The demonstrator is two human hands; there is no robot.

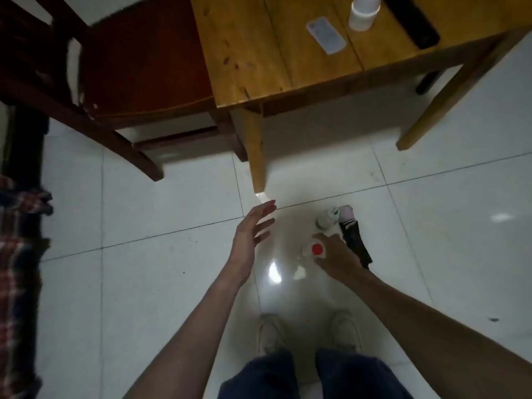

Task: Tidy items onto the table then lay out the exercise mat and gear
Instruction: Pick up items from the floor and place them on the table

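A clear bottle with a red cap (314, 250) stands on the white tiled floor, and my right hand (335, 257) is closed around its top. Just beyond it is a second clear bottle with a green-and-white cap (326, 218), lying next to a black and pink item (349, 226). My left hand (253, 230) hovers above the floor to the left of the bottles, fingers spread and empty. The wooden table (253, 61) stands ahead, bearing a white remote (326, 35), a white jar (363, 14) and a black object (413, 21).
A dark wooden chair (138, 73) stands left of the table. A plaid cloth (20, 249) lies along the left edge. The table's legs (256, 151) reach the floor just ahead of my hands. My shoes (309, 332) are below the bottles.
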